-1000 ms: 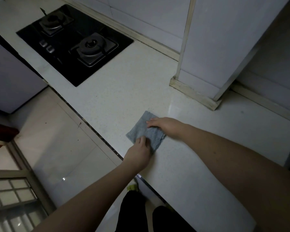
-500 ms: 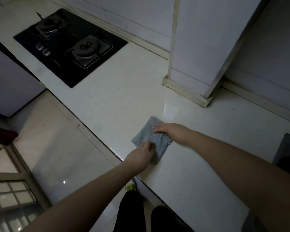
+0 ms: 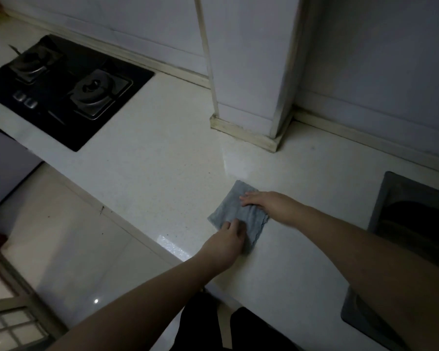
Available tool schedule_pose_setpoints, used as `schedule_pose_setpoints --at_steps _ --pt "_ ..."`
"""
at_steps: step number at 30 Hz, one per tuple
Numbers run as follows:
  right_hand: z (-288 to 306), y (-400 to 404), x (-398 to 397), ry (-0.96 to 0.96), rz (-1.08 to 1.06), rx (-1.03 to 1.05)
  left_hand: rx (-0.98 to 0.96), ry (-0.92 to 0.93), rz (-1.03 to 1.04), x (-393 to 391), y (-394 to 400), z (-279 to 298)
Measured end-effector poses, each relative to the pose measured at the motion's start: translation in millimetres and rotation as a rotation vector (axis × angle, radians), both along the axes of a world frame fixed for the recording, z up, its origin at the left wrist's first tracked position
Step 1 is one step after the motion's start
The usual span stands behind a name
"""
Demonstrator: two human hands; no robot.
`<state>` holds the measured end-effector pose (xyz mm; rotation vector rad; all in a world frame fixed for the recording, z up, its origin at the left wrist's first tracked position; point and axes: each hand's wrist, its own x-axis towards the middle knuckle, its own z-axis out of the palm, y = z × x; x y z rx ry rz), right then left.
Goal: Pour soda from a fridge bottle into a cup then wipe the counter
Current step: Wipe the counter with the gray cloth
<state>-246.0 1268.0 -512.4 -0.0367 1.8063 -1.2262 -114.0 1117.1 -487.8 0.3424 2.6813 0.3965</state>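
Far left of the bench: gas hob (image 3: 61,89), black, two burners, well apart from the work.
Bench (image 3: 150,173): pale speckled top; a bright sheen lies just beside the near edge, left of the hands.
Cloth (image 3: 235,211): grey-blue, spread flat on the bench near its front edge, in front of the boxed column (image 3: 249,72).
Left hand (image 3: 226,243): pressed onto the cloth's near edge, grip together, fingers curled down on the fabric; pressing rather than lifting, as far as I can tell.
Right hand (image 3: 266,202): laid flat on the cloth's far right corner, grip apart, fingers spread and pinning it.
Far right: sink (image 3: 395,198), dark, cut into the bench.
Change: over the last second the cloth and both hands have slid rightward along the bench, away from the hob and toward the sink.
Meaning: the wiping stroke looks under way, so the task is likely in its last step. No bottle or cup shows.
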Motion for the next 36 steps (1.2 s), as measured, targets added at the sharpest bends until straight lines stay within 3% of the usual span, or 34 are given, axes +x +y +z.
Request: schedule_pose_setpoints --at_steps 6,11,16,22,27,31,36 --pt "1 47 19 0.025 -0.129 -0.019 -0.008 0.065 -0.106 8 38 9" --pt "-8 96 45 0.491 0.178 0.113 -0.039 0.149 -0.306 5 46 -5" --pt "-26 113 77 0.782 0.112 0.21 -0.062 0.236 -0.467 -6 39 -9" --pt "-40 102 126 0.899 0.043 0.409 -0.035 0.334 -0.702 -38 8 -9" --pt "-31 66 162 1.0 -0.011 0.608 0.082 0.419 -0.664 -33 24 -12" --pt "-28 39 180 0.933 -0.072 0.746 0.12 0.345 -0.599 -24 21 -38" --pt "-14 3 189 0.863 0.008 0.846 0.16 0.346 -0.656 -28 -10 -55"
